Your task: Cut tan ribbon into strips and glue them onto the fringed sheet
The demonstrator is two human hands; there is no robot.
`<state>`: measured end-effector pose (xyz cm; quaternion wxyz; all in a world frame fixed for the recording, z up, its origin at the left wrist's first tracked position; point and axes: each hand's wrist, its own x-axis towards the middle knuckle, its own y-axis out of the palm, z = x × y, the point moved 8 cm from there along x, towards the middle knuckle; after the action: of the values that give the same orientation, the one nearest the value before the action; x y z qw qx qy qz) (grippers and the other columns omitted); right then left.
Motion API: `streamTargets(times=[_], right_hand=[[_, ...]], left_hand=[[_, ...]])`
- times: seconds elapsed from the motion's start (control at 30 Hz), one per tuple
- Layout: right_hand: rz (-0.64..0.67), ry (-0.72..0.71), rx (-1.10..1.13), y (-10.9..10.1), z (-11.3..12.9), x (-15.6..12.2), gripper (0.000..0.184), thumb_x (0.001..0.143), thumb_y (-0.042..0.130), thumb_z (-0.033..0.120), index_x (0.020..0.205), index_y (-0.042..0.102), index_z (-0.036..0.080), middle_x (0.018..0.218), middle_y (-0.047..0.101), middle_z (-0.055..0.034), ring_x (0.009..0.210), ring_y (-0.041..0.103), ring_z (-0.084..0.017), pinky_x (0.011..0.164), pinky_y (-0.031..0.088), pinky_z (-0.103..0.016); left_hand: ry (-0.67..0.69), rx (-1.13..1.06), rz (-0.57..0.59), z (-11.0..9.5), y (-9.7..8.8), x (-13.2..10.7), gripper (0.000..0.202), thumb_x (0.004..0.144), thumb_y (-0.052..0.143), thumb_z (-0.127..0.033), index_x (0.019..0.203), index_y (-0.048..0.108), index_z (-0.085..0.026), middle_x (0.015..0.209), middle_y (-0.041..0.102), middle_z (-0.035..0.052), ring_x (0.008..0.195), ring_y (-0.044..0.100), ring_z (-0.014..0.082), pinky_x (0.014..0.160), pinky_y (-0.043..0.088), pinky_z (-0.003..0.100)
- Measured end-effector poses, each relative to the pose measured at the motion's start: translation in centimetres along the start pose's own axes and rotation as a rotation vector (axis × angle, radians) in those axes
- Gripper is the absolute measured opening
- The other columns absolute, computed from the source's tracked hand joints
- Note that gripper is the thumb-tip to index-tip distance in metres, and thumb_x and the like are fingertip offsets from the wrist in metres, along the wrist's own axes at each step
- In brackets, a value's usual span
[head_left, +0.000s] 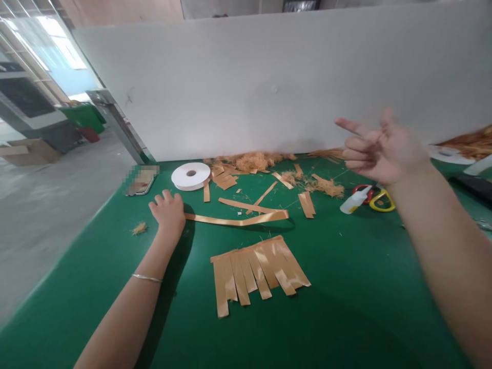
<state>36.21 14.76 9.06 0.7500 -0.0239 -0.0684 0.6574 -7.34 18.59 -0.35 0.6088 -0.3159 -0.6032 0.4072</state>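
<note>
Ribbon strip point(238, 221) pinned under flat left hand point(168, 210) on green table point(365, 307); right hand point(380, 148) raised, loosely open, empty; white board point(269, 77) behind, floor point(38, 205) left.

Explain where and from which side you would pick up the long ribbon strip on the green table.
Probably the folded right end of the long ribbon strip, pinched from the right: it arches off the table, casting a shadow, while the left hand rests at the other end.

Glossy satin ribbon point(240, 220); matt green tabletop point(346, 307).
</note>
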Motion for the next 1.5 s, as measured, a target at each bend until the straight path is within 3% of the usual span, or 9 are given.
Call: streamTargets(times=[0.23,0.47,0.6,0.67,0.83,0.93,1.2,1.33,1.5], right_hand=[[0.173,-0.027,0.080,4.2,1.2,-0.6,0.054,0.085,0.024,0.064,0.109,0.056,0.027,0.051,0.012,0.0076,0.046,0.011,-0.010,0.047,0.014,-0.028],[0.408,-0.111,0.112,7.6,3.0,-1.2,0.041,0.084,0.037,0.054,0.108,0.055,0.026,0.053,0.008,0.0071,0.048,0.009,-0.010,0.044,0.013,-0.024],[0.692,-0.101,-0.490,10.5,1.9,-2.9,0.042,0.078,0.051,0.055,0.108,0.060,0.027,0.049,0.034,0.0056,0.045,0.022,-0.009,0.045,0.019,-0.024],[0.757,-0.072,-0.913,11.0,-0.2,-3.6,0.041,0.072,0.058,0.056,0.102,0.065,0.028,0.059,0.053,0.0000,0.049,0.039,-0.012,0.047,0.026,-0.025],[0.401,-0.106,-1.606,9.4,-4.0,-2.8,0.024,0.062,0.071,0.033,0.050,0.057,0.018,0.050,0.054,-0.0064,0.057,0.056,-0.023,0.051,0.029,-0.028],[0.332,-0.187,-1.387,9.6,-5.9,-2.6,0.044,0.076,0.057,0.047,0.045,0.047,0.018,0.052,0.057,-0.0062,0.060,0.058,-0.022,0.054,0.032,-0.029],[0.341,0.046,0.227,11.7,-9.7,-1.8,0.064,0.079,0.025,0.075,0.048,0.015,0.019,0.074,0.066,-0.0084,0.080,0.061,-0.020,0.066,0.043,-0.030],[0.298,-0.048,0.086,11.0,-9.4,-1.6,0.057,0.076,0.045,0.068,0.049,0.027,0.021,0.042,0.036,0.0048,0.045,0.043,-0.011,0.064,0.044,-0.031],[0.264,-0.231,-0.673,9.5,-9.1,-1.9,0.023,0.065,0.072,0.036,0.083,0.064,0.024,0.062,0.057,0.0005,0.063,0.055,-0.017,0.062,0.041,-0.030]], left_hand=[[0.138,-0.217,-0.099,-4.2,-5.9,0.6,0.021,0.075,0.052,-0.005,0.092,0.059,-0.014,0.127,0.044,0.0190,0.121,0.035,0.0415,0.092,0.028,0.059],[0.648,-0.983,0.642,-19.1,-5.4,-5.5,0.036,0.079,0.059,-0.041,0.108,0.049,-0.020,0.105,0.061,0.0088,0.089,0.058,0.0224,0.067,0.044,0.030],[0.671,-1.044,0.754,-23.5,-3.3,-8.0,0.022,0.077,0.062,-0.026,0.092,0.048,-0.018,0.083,0.063,0.0057,0.073,0.059,0.0197,0.057,0.039,0.026],[0.663,-1.074,0.740,-23.8,-2.8,-7.9,0.015,0.077,0.060,-0.020,0.084,0.047,-0.019,0.074,0.060,0.0021,0.068,0.058,0.0176,0.055,0.038,0.025],[0.682,-1.154,0.727,-21.4,-2.7,-6.9,0.019,0.076,0.058,-0.017,0.067,0.042,-0.019,0.063,0.053,-0.0032,0.061,0.057,0.0131,0.053,0.038,0.021],[0.692,-1.172,0.712,-19.6,-2.6,-6.7,0.014,0.076,0.052,-0.010,0.067,0.047,-0.018,0.066,0.056,-0.0024,0.065,0.058,0.0120,0.057,0.040,0.021],[0.628,-1.129,0.674,-16.1,-0.8,-6.7,0.019,0.070,0.045,0.001,0.072,0.054,-0.016,0.069,0.059,-0.0024,0.062,0.056,0.0094,0.058,0.042,0.019],[0.643,-1.088,0.688,-14.7,-0.3,-6.2,0.022,0.071,0.043,0.000,0.075,0.056,-0.016,0.072,0.060,-0.0013,0.063,0.055,0.0098,0.059,0.042,0.020],[0.754,-1.044,0.805,-14.0,-1.3,-6.0,0.033,0.072,0.040,0.001,0.086,0.063,-0.019,0.091,0.065,0.0013,0.078,0.058,0.0117,0.064,0.044,0.020]])
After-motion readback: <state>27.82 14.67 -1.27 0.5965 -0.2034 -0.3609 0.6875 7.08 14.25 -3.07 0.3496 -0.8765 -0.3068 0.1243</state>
